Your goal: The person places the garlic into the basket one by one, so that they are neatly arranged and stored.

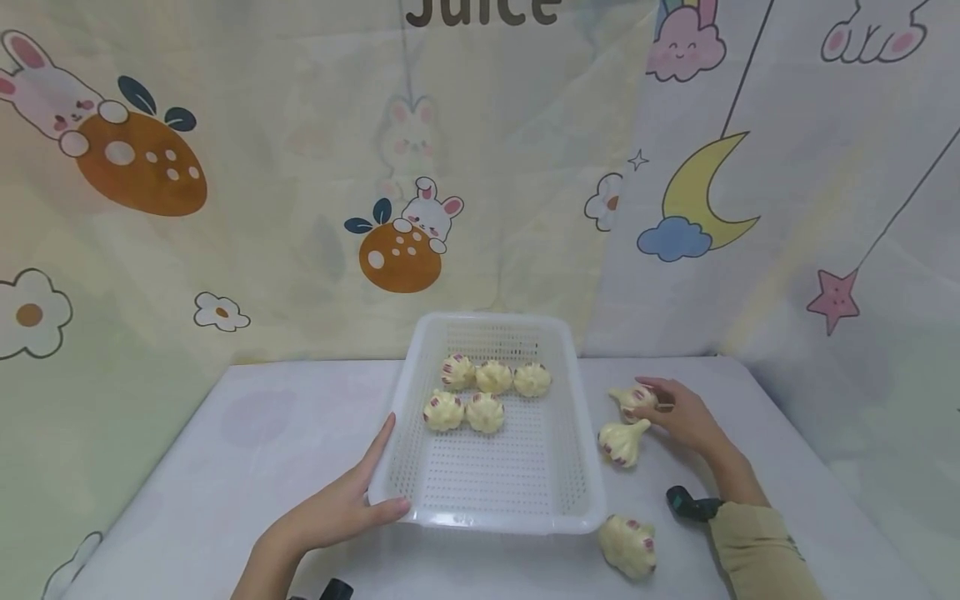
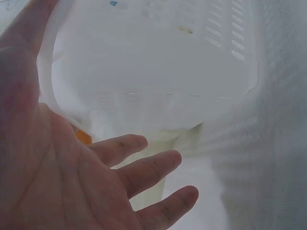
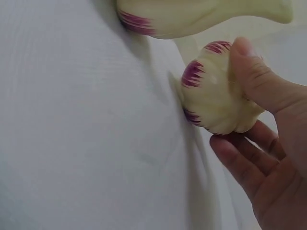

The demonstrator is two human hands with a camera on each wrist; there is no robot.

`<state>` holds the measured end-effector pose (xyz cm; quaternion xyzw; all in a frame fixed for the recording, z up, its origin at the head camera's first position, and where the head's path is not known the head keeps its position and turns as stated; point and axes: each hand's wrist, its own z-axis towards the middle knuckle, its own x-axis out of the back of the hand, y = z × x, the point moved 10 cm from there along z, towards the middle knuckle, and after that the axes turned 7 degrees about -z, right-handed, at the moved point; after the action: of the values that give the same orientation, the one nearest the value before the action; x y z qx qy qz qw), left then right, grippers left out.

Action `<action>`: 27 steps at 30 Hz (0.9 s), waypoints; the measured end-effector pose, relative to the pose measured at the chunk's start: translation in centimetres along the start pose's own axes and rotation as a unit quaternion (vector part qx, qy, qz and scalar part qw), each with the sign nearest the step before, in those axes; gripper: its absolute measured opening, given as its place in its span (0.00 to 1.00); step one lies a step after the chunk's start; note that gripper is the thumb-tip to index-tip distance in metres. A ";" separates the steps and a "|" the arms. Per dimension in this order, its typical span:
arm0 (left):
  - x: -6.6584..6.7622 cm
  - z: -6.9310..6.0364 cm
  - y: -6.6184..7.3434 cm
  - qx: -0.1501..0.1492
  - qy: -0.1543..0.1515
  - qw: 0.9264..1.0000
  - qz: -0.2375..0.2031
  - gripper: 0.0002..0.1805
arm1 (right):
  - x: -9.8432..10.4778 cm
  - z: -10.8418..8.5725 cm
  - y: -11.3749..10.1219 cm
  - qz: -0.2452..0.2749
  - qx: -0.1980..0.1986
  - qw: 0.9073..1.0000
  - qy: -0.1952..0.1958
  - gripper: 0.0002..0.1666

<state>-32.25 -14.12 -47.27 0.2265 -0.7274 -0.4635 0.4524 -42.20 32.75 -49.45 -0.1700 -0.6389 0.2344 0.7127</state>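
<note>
A white perforated plastic basket point(image 1: 510, 492) stands on the table with several garlic bulbs point(image 1: 485, 413) in two rows toward its far end. My left hand point(image 1: 337, 504) spans its near left corner, thumb on the near rim and a finger along the left side. In the left wrist view, the other fingers point(image 2: 148, 172) are extended and spread below the basket's wall point(image 2: 144, 62). To the basket's right, my right hand point(image 1: 682, 417) pinches a cream garlic bulb with purple streaks point(image 3: 211, 91) between thumb and fingers. Another garlic bulb point(image 1: 622, 442) lies just nearer.
One more garlic bulb point(image 1: 628, 547) lies by the basket's near right corner. The white table point(image 1: 255, 433) meets a printed cloth backdrop point(image 1: 300, 167) behind the basket and on both sides. A black device point(image 1: 692, 504) sits at my right wrist.
</note>
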 end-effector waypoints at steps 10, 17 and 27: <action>0.0 -0.2 0.2 0.004 -0.003 1.000 0.001 0.56 | 0.1 -0.6 -0.3 -0.019 -0.031 0.998 -0.054 0.48; 0.0 -0.2 0.4 0.002 -0.005 1.000 0.003 0.56 | 0.0 -0.9 -0.5 -0.022 -0.033 0.996 -0.078 0.48; 0.0 -0.5 0.8 0.003 0.003 1.000 0.022 0.57 | -0.6 -0.8 -0.3 -0.020 0.000 0.995 -0.100 0.47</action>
<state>-31.72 -13.97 -46.49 0.2132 -0.7321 -0.4507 0.4642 -41.38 32.22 -49.91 -0.1333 -0.7103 0.2359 0.6497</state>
